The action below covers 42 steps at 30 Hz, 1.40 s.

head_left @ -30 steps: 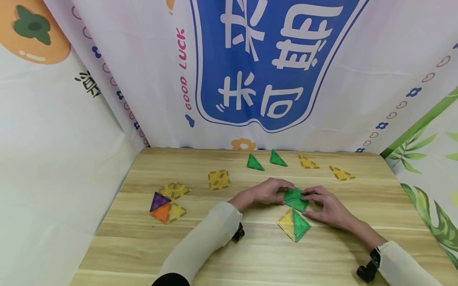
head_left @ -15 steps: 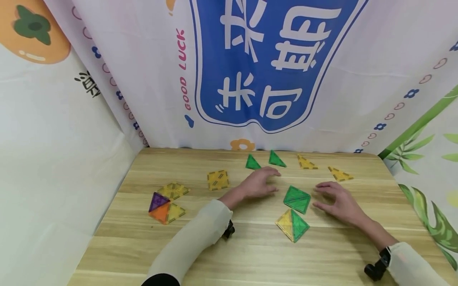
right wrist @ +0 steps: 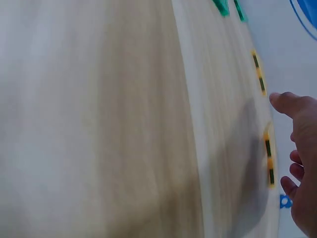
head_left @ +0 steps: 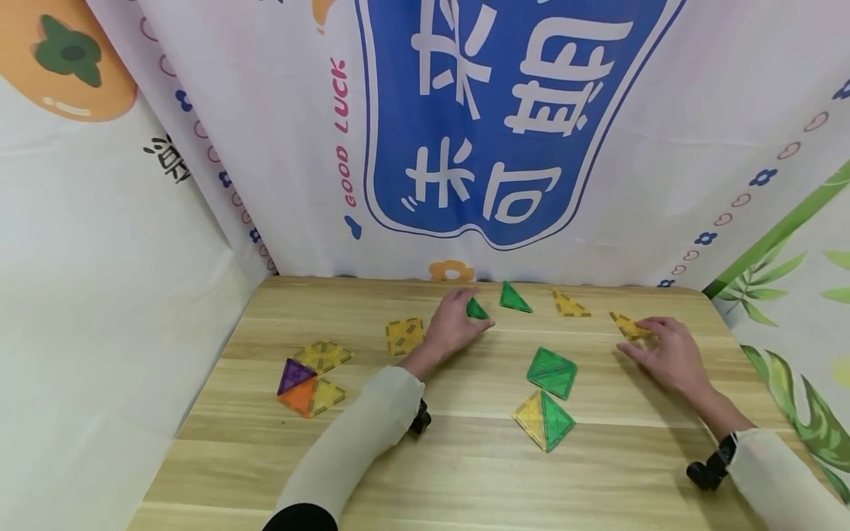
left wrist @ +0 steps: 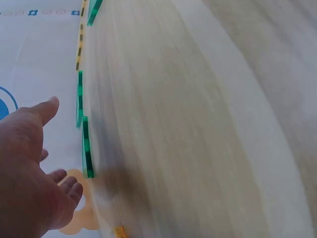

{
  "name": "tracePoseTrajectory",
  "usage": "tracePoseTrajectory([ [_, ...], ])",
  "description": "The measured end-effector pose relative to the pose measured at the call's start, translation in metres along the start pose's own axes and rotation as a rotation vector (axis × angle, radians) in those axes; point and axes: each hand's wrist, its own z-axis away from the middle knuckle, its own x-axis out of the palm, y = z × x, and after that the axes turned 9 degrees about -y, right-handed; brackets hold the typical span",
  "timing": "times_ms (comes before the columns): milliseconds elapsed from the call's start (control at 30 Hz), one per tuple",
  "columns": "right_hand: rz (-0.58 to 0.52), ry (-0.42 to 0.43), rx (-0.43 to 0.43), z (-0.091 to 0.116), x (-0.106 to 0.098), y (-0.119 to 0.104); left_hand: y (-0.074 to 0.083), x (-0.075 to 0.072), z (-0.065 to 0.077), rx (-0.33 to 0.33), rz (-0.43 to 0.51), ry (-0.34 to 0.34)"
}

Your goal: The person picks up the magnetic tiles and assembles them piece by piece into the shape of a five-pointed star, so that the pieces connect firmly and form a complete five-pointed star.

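Observation:
My left hand [head_left: 457, 323] reaches to a green triangular magnetic tile [head_left: 475, 310] near the table's back edge, covering part of it. The left wrist view shows that hand [left wrist: 37, 163] with thumb and fingers spread beside the green tile [left wrist: 87, 148]. At the right, my right hand [head_left: 672, 355] hovers by a yellow triangular tile [head_left: 624, 324], its fingers overlapping one end. In the right wrist view a gap separates the thumb and fingers of this hand [right wrist: 304, 148] near the yellow tile [right wrist: 269, 158]. Neither hand visibly grips a tile.
Between the hands lie a green square of two triangles [head_left: 552, 372] and a yellow-and-green one [head_left: 544, 420]. Another green triangle [head_left: 514, 298] and a yellow triangle [head_left: 569, 303] lie along the back. Further left are a yellow square [head_left: 404, 336] and a multicoloured tile cluster [head_left: 297, 397].
Both hands have let go of the green two-triangle square and moved apart. The left went back and left to a green triangle, the right went back and right to a yellow one.

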Motion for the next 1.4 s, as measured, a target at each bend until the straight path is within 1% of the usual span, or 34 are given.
tracePoseTrajectory([
  [67, 0.024, -0.026, 0.031, -0.002, 0.0, 0.006, 0.0, 0.002, -0.002, -0.042, 0.004, -0.001],
  [167, 0.045, -0.052, 0.05, -0.004, 0.0, 0.014, 0.0, 0.005, -0.005, -0.089, 0.006, -0.007],
  [333, 0.041, -0.074, 0.079, -0.006, 0.001, 0.021, -0.003, 0.009, -0.01, -0.138, 0.0, -0.015],
  [467, 0.023, -0.078, 0.104, -0.008, 0.004, 0.026, -0.006, 0.011, -0.011, -0.15, -0.016, -0.009],
  [633, -0.001, -0.059, 0.115, -0.01, 0.008, 0.029, -0.007, 0.012, -0.012, -0.169, -0.031, -0.01],
  [867, -0.02, -0.039, 0.113, -0.011, 0.01, 0.027, -0.004, 0.013, -0.016, -0.195, -0.105, -0.015],
  [1033, -0.015, -0.032, 0.101, -0.011, 0.011, 0.025, -0.003, 0.017, -0.018, -0.196, -0.183, -0.008],
  [1167, -0.007, -0.033, 0.098, -0.011, 0.01, 0.024, -0.004, 0.019, -0.02, -0.198, -0.224, -0.01],
  [1300, -0.017, -0.03, 0.098, -0.01, 0.01, 0.023, -0.004, 0.019, -0.021, -0.197, -0.245, -0.02],
  [1400, -0.023, -0.016, 0.089, -0.009, 0.01, 0.023, -0.003, 0.016, -0.019, -0.185, -0.231, -0.027],
])
